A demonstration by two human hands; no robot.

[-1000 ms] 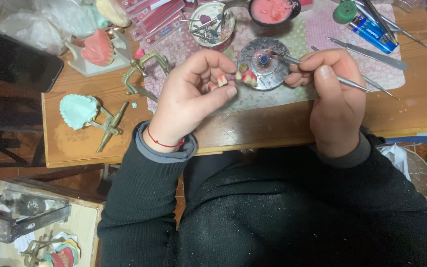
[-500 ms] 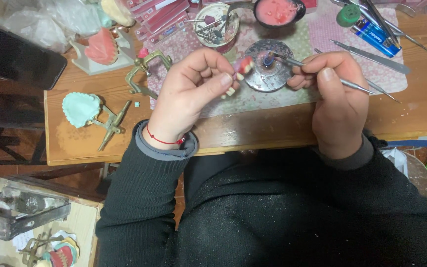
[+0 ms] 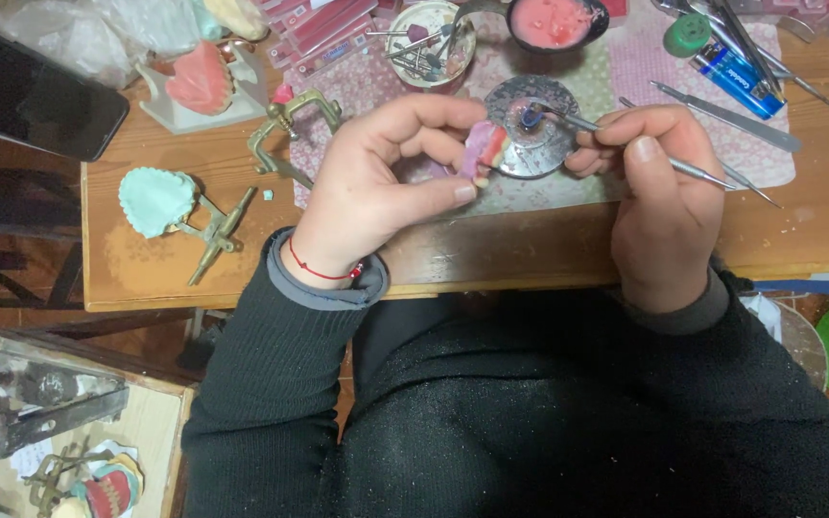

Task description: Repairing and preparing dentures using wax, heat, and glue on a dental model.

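Spanning the view, a wooden workbench (image 3: 549,254) carries a patterned cloth (image 3: 683,91) with a round metal burner (image 3: 534,139) on it. Over the cloth, the left hand (image 3: 386,187) pinches a pink wax denture (image 3: 485,149) — just beside the burner — while the right hand (image 3: 659,187) is closed around a thin metal instrument (image 3: 693,171), its tip reaching the burner's centre.
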